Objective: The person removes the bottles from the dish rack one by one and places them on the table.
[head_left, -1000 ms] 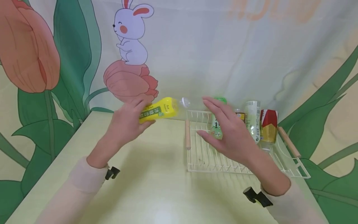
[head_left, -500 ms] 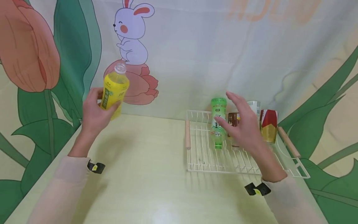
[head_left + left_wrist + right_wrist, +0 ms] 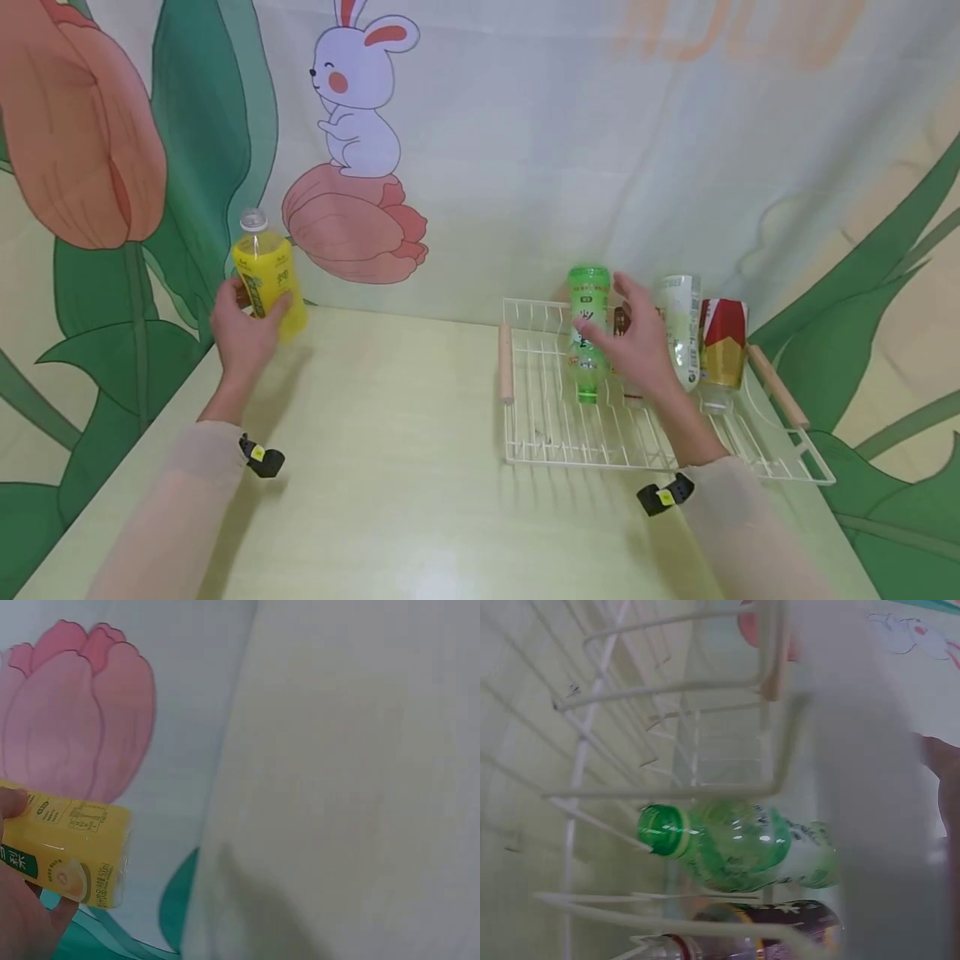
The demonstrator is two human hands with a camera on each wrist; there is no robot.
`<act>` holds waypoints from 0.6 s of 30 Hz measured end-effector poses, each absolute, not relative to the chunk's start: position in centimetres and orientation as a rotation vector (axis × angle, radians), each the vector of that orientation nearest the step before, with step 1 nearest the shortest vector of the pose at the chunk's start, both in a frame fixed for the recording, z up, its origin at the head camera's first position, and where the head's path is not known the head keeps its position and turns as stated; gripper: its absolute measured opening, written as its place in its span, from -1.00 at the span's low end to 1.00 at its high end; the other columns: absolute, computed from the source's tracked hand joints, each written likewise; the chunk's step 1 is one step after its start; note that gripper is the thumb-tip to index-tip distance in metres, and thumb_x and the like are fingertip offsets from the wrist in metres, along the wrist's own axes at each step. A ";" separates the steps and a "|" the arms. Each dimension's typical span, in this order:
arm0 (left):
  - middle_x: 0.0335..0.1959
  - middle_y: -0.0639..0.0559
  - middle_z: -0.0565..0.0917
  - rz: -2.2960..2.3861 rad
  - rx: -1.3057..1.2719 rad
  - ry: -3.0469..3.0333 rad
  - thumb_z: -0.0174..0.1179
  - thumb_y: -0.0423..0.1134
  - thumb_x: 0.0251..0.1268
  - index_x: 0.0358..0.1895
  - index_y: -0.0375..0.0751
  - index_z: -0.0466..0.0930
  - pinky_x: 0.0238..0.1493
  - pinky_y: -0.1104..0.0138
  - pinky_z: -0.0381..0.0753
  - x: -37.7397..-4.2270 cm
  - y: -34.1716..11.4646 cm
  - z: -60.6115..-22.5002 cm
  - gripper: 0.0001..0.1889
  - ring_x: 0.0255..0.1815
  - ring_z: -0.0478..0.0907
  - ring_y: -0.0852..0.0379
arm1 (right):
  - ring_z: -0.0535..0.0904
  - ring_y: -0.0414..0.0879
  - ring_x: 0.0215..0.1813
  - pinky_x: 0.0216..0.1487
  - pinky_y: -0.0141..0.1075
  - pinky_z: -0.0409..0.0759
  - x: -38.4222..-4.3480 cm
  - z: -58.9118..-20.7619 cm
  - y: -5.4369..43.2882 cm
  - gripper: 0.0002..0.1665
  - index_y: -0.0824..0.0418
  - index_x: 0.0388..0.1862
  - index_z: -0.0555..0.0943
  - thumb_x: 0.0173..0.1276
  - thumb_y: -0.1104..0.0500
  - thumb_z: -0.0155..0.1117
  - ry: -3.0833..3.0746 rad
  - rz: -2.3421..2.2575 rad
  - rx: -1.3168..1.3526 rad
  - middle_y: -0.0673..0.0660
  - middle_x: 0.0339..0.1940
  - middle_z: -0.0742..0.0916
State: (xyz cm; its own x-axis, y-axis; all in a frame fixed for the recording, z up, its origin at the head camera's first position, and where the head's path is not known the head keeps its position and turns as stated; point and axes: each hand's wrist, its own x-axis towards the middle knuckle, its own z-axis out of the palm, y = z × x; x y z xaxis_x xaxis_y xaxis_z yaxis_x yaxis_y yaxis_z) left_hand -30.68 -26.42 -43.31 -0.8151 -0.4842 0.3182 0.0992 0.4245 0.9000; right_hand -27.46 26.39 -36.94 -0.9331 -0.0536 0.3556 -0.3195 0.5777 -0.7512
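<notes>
While the left hand has shifted the yellow bottle farther left, its thumb and fingers stay wrapped round it. The bottle is nearly upright at the table's far left, well apart from the rack. The right hand has closed in on the green bottle, thumb across its front; whether it grips, I cannot tell. Work now seems split between two bottles.
</notes>
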 end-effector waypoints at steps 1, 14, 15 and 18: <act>0.39 -0.15 0.51 -1.398 0.345 -2.140 0.37 0.07 0.44 0.49 -0.23 0.34 0.47 0.02 0.45 -30.8 -26.5 -43.9 -0.27 0.41 0.45 -0.09 | 0.16 0.24 0.67 0.57 0.25 0.26 -27.7 -37.2 26.4 0.18 0.14 0.76 0.07 0.41 -0.23 0.48 -2.533 1.271 0.294 0.23 0.71 0.25; 0.49 -0.12 0.41 -1.464 0.509 -2.118 0.32 0.04 0.49 0.57 -0.15 0.23 0.55 0.07 0.35 -32.3 -27.1 -48.1 -0.25 0.49 0.36 -0.08 | 0.47 0.30 0.30 0.26 0.22 0.52 -29.7 -39.1 27.1 0.12 0.25 0.66 0.19 0.35 -0.14 0.57 -2.633 1.158 0.290 0.32 0.43 0.48; 0.49 -0.12 0.41 -1.461 0.516 -2.123 0.32 0.03 0.49 0.56 -0.16 0.23 0.55 0.06 0.35 -32.4 -27.2 -48.2 -0.26 0.49 0.36 -0.08 | 0.48 0.29 0.29 0.27 0.24 0.53 -29.8 -39.2 27.1 0.12 0.25 0.66 0.19 0.35 -0.12 0.57 -2.643 1.153 0.296 0.33 0.41 0.49; 0.46 -0.16 0.43 -1.449 0.519 -2.134 0.33 0.00 0.48 0.53 -0.20 0.25 0.53 0.04 0.37 -32.6 -27.3 -48.6 -0.28 0.47 0.37 -0.11 | 0.49 0.28 0.29 0.27 0.26 0.54 -30.0 -39.4 27.2 0.10 0.24 0.66 0.19 0.35 -0.08 0.58 -2.661 1.142 0.305 0.33 0.38 0.51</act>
State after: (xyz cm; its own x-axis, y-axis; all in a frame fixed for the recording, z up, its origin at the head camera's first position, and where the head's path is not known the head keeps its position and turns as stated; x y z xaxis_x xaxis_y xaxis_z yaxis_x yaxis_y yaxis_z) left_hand -32.56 -27.25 -48.56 -0.7994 -0.5689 0.1929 -0.0307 0.3594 0.9327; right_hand -29.96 27.18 -39.36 -0.9519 -0.0995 0.2896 -0.2785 0.6747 -0.6835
